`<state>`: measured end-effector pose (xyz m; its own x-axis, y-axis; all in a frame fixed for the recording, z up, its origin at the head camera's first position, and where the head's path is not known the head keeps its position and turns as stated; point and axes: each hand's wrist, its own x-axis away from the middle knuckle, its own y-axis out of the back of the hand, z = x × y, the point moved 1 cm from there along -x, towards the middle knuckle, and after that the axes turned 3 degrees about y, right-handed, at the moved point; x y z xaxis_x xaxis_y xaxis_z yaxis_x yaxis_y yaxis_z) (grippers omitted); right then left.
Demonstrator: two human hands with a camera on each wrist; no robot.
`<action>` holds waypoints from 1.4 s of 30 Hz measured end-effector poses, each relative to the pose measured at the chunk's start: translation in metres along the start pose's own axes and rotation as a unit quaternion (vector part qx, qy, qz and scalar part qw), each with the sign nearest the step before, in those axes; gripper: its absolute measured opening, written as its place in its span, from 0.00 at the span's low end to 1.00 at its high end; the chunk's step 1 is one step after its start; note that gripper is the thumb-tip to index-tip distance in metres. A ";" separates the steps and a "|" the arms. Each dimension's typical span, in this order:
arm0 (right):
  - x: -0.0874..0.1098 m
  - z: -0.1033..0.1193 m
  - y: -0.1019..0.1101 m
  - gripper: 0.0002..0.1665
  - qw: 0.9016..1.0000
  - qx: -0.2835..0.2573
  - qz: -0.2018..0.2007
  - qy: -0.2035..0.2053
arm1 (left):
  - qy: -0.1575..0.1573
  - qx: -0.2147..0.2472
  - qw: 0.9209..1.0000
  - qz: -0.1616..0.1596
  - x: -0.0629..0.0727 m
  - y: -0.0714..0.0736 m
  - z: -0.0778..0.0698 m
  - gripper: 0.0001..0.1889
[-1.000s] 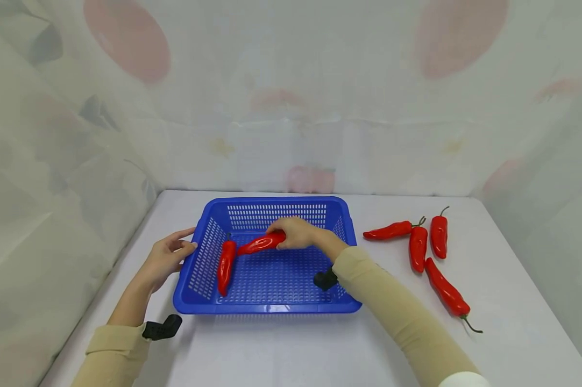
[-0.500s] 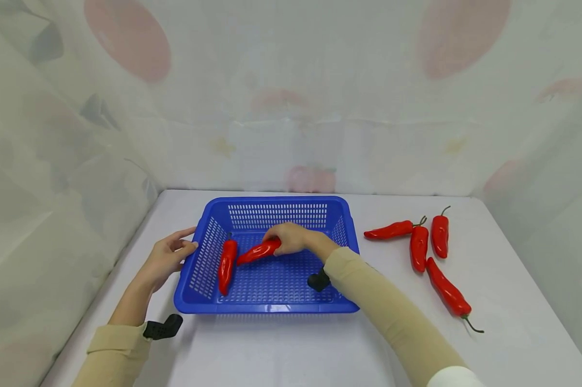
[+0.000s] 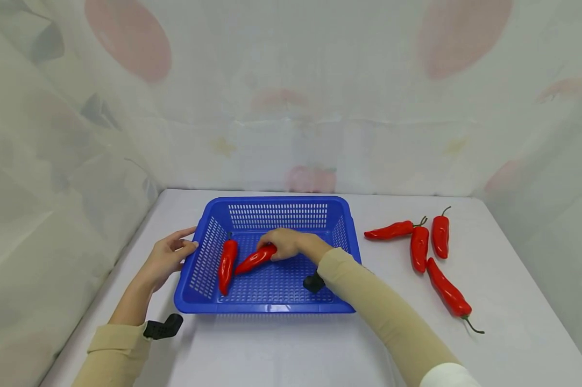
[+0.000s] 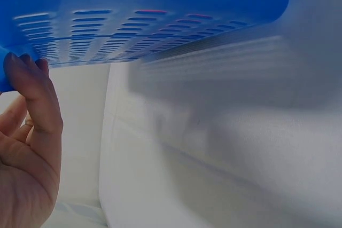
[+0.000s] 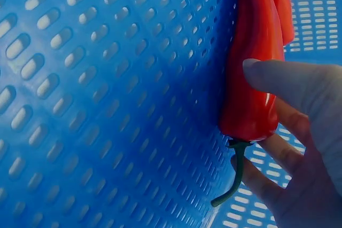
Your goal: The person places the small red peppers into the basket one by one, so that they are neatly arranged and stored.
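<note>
Inside the blue plastic basket (image 3: pixel 284 308), my right hand (image 3: pixel 285 243) grips a red chili pepper (image 3: pixel 255 260) near its stem end. In the right wrist view the thumb lies on the held pepper (image 5: pixel 251 94), fingers behind it, and its green stem hangs free. That pepper is low over the basket floor, its tip close to a second red pepper (image 3: pixel 227 267) lying along the left side. My left hand (image 3: pixel 164 259) holds the basket's left rim between thumb and fingers; the left wrist view shows the fingers (image 4: pixel 33 92) at the rim.
Several red peppers lie on the white table to the right of the basket: one sideways (image 3: pixel 389 230), two more upright in view (image 3: pixel 419 248) (image 3: pixel 440 236), and one slanting toward the front (image 3: pixel 448 290). Pale printed sheeting (image 3: pixel 291 107) hangs behind and at both sides.
My right hand has moved left and toward the front, lowering the pepper beside the other one in the basket. The left hand stays on the rim.
</note>
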<state>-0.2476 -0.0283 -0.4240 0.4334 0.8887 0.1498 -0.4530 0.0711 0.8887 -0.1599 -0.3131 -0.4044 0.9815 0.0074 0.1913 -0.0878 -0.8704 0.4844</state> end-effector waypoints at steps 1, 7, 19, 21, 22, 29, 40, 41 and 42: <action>0.000 0.000 0.000 0.22 1.000 0.003 -0.002 0.005 | 0.000 0.000 1.000 0.001 0.000 0.000 0.000 0.31; 0.002 0.000 0.000 0.23 1.000 0.023 -0.020 -0.005 | 0.002 0.002 1.000 0.001 0.001 0.000 0.000 0.31; 0.008 -0.016 0.004 0.21 0.992 0.009 -0.098 -0.082 | 0.003 0.001 1.000 -0.001 0.000 0.000 0.002 0.30; 0.008 -0.017 0.004 0.21 0.990 0.007 -0.102 -0.099 | 0.005 0.001 1.000 -0.002 -0.001 0.000 0.003 0.30; 0.008 -0.017 0.005 0.21 0.989 0.007 -0.104 -0.108 | 0.005 0.001 1.000 -0.002 -0.001 0.000 0.003 0.30; 0.009 -0.014 0.008 0.24 0.980 -0.011 -0.071 -0.186 | 0.003 0.001 1.000 -0.002 0.001 -0.001 0.000 0.31; 0.005 -0.011 0.001 0.25 0.970 -0.114 -0.034 -0.214 | -0.001 0.002 1.000 -0.002 0.002 -0.001 0.000 0.32; 0.004 -0.011 0.001 0.25 0.969 -0.117 -0.036 -0.214 | -0.001 0.002 1.000 -0.003 0.002 -0.001 0.000 0.32; 0.004 -0.011 0.000 0.25 0.969 -0.119 -0.039 -0.213 | 0.000 0.002 1.000 -0.003 0.002 -0.001 0.001 0.32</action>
<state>-0.2548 -0.0201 -0.4279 0.7326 0.6128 0.2963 -0.5506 0.2776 0.7873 -0.1581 -0.3125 -0.4049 0.9821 0.0114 0.1879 -0.0822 -0.8720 0.4825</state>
